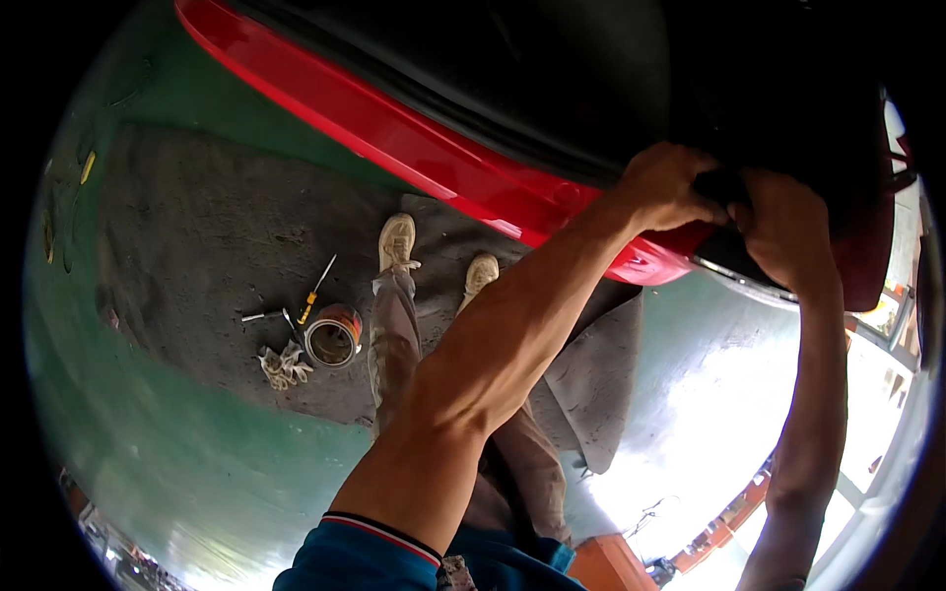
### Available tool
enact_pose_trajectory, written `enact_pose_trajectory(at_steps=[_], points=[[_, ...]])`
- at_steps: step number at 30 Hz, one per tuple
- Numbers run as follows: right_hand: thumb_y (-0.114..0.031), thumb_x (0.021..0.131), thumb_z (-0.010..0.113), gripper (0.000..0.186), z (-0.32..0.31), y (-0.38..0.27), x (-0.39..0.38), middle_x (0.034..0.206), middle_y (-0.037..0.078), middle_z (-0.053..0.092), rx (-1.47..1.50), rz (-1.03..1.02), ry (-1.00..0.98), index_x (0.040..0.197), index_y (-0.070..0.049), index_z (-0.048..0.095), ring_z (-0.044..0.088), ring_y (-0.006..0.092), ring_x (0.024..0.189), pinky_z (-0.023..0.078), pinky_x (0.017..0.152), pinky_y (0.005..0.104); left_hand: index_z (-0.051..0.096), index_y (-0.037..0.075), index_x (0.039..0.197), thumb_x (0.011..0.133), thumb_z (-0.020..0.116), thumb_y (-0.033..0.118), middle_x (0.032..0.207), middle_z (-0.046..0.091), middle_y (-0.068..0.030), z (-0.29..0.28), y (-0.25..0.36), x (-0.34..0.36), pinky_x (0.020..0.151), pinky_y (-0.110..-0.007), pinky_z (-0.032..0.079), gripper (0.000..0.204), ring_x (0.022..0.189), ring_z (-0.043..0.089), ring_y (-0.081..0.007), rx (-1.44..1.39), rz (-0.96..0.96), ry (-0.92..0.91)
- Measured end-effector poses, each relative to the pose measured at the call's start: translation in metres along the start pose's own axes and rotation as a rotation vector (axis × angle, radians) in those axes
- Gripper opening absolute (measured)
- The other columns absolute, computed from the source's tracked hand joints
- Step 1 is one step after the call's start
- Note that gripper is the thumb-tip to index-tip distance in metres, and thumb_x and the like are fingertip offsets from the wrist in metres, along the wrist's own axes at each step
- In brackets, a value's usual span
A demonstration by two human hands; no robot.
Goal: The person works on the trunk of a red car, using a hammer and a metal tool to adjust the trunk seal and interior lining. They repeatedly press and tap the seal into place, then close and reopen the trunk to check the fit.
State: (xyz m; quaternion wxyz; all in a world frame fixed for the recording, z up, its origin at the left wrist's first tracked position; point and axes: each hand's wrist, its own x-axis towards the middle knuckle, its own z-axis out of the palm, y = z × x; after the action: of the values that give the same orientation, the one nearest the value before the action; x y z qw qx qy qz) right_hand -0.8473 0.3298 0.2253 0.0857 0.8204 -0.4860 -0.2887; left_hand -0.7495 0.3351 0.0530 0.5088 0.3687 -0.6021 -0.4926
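Across the top is a red car body edge [394, 148] with a dark trim strip [443, 116] along it. At the right corner my left hand [668, 189], its arm reaching diagonally across the view, has its fingers curled onto a small dark piece [721, 187]. My right hand [788, 229] is closed at the same piece from the right, its fingertips mostly hidden. Just below the hands, a dark, glossy part with a bright lower edge [739, 271] sits at the red corner. The exact shape of what my fingers grip is unclear.
A grey mat [197, 246] lies on the green floor [158, 414] under my shoes [396, 239]. Left of my legs are a yellow-handled screwdriver [311, 300], another metal tool [261, 316], an open tin [333, 343] and crumpled gloves [284, 366]. An orange object [606, 566] is at the bottom edge.
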Motion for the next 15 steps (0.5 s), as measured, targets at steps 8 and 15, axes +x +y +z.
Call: enact_pose_trajectory(at_steps=[8, 15], points=[[-0.019, 0.086, 0.069, 0.026, 0.0, -0.012, -0.017, 0.094, 0.017, 0.068, -0.016, -0.106, 0.09, 0.105, -0.002, 0.063, 0.067, 0.037, 0.087, 0.054, 0.078, 0.0478, 0.07, 0.006, 0.117, 0.073, 0.083, 0.043, 0.113, 0.07, -0.0193, 0.001, 0.003, -0.018, 0.093, -0.047, 0.053, 0.059, 0.107, 0.066, -0.0385, 0.029, 0.076, 0.064], [-0.022, 0.089, 0.065, 0.017, 0.009, -0.005, -0.014, 0.091, 0.016, 0.068, -0.054, -0.094, 0.165, 0.097, -0.006, 0.064, 0.067, 0.0363, 0.084, 0.053, 0.076, 0.0483, 0.069, 0.005, 0.115, 0.076, 0.082, 0.039, 0.111, 0.07, -0.0188, -0.008, 0.005, -0.009, 0.093, -0.047, 0.053, 0.053, 0.105, 0.066, -0.0385, 0.065, 0.059, -0.048]])
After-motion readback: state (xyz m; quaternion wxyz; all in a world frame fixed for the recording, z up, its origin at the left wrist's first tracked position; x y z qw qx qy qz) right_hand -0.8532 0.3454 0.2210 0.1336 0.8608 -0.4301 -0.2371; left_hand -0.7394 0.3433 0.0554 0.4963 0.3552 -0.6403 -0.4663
